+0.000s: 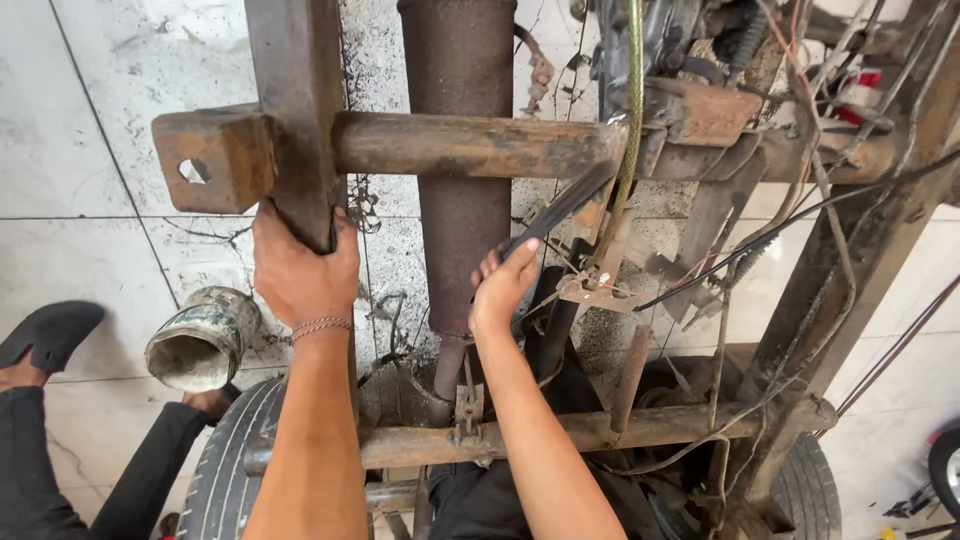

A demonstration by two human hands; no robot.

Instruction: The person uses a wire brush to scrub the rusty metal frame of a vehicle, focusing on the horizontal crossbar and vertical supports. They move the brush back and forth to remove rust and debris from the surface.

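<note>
Left hand (300, 268) gripping rusty upright bar (296, 110), right hand (500, 288) closed on black tool (560, 208)

bright even daylight | soft shadows | sharp focus | slight edge distortion

A vehicle repair workshop. A rusty frame (480, 145) of welded bars and tubes stands over a grimy tiled floor (80, 130) flecked with dark filings. Worn tyres (225, 470), loose cables (800, 215), a spring and a smeared tin (203, 338) lie about it.
</note>
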